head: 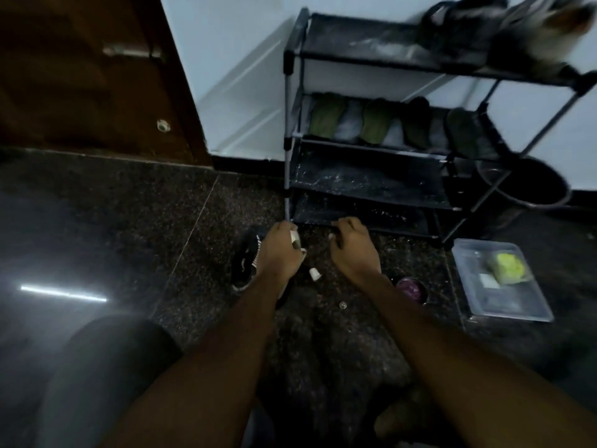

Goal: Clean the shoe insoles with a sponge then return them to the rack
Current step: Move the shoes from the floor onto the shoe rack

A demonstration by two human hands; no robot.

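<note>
Several insoles (374, 122), green, grey and dark, stand in a row on the second shelf of the black shoe rack (292, 101). A yellow-green sponge (507, 268) lies in a clear tray (513, 313) on the floor at the right. My left hand (277, 250) grips a small white and dark object above a black shoe or insole with white print (245, 260). My right hand (350, 245) is beside it with curled fingers near the rack's lowest shelf; the dim, blurred view hides whether it holds anything.
A small white cap (315, 273) lies on the dark granite floor between my hands. A purple bowl (412, 289) sits by my right forearm. A black bucket (529, 185) stands right of the rack. Shoes (478, 24) are on the top shelf. A brown door (80, 76) is at the left.
</note>
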